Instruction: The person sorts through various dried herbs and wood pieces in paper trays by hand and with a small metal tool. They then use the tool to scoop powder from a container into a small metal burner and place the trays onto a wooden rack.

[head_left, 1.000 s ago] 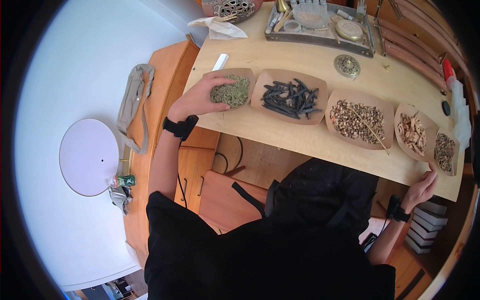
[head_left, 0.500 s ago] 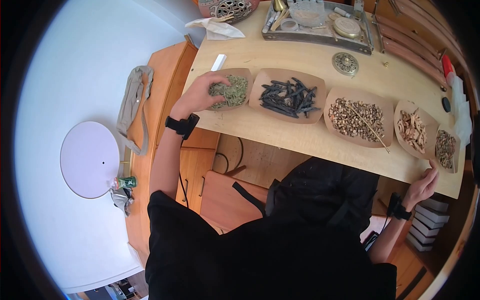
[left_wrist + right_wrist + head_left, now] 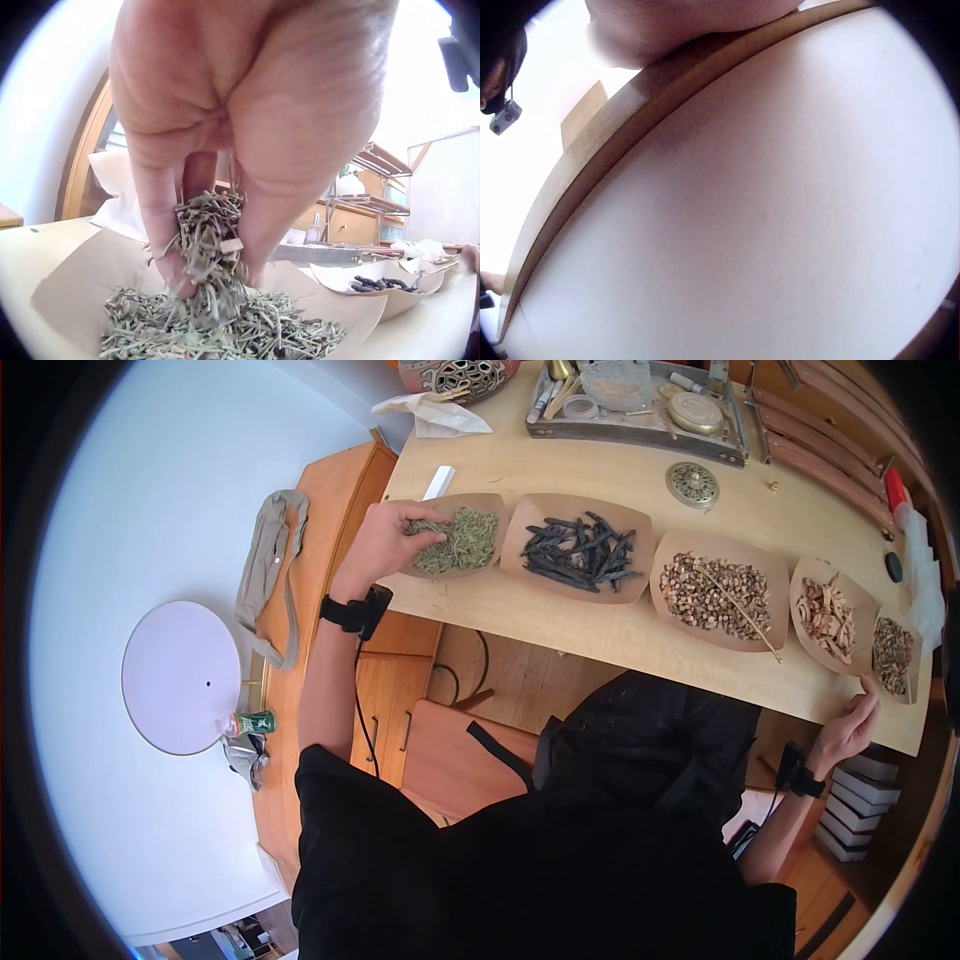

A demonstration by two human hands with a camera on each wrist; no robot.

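Green dried herbs (image 3: 468, 540) fill the leftmost paper tray (image 3: 490, 508). My left hand (image 3: 385, 545) is over that tray's left side. In the left wrist view the hand (image 3: 247, 97) pinches a clump of herbs (image 3: 210, 240) between thumb and fingers, just above the pile (image 3: 225, 330) and partly merging with it. At the table's front edge on the right, my right hand (image 3: 846, 735) rests by the smallest tray (image 3: 912, 685), holding nothing visible. The right wrist view shows part of this hand (image 3: 690, 22) against the table edge, its fingertips hidden.
To the right stand trays of dark pods (image 3: 580, 555), chopped pieces (image 3: 710, 600) with a thin stick on top, and pale slices (image 3: 825, 622). Behind them are a round metal lid (image 3: 692, 485), a grey tray (image 3: 640, 435) of vessels, a white cloth (image 3: 440, 418) and a wooden rack (image 3: 820, 450).
My left hand has shifted a little left and up over the herb tray, its fingers drawn closer together around herbs. The right hand has stayed at the table edge.
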